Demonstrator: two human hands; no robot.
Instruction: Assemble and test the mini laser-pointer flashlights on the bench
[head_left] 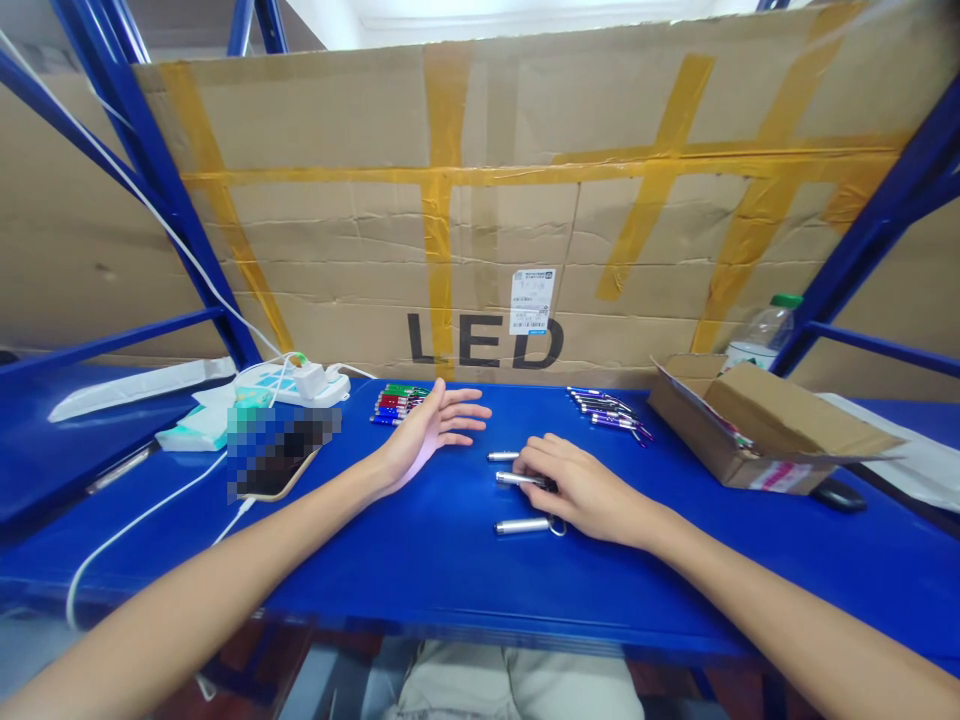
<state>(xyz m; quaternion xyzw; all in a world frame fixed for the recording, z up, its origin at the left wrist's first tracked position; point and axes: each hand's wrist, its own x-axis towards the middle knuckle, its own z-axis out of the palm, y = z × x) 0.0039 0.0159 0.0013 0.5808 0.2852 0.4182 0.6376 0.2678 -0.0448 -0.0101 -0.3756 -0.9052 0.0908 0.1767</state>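
Note:
My right hand (574, 488) is closed over the middle of three slim silver tubes that look like small flashlights. That middle silver flashlight (511, 478) pokes out to the left of my fingers, its other end hidden under them. Just behind it lies another silver flashlight (501, 456), partly covered by my fingertips. Nearer to me rests a third silver flashlight (523, 526) with a wire ring at its right end. My left hand (431, 430) is open, palm turned right and fingers spread, holding nothing. Beside it sits a row of green, red and blue pen-like tubes (391, 405), partly hidden by my hand.
Purple and dark pen-like tubes (606, 408) lie at the back right. An open cardboard box (750, 430) stands farther right, before a bottle (766, 325). At left are a phone (289, 465), a tissue pack (199, 425), a power strip (274, 382) and white cables.

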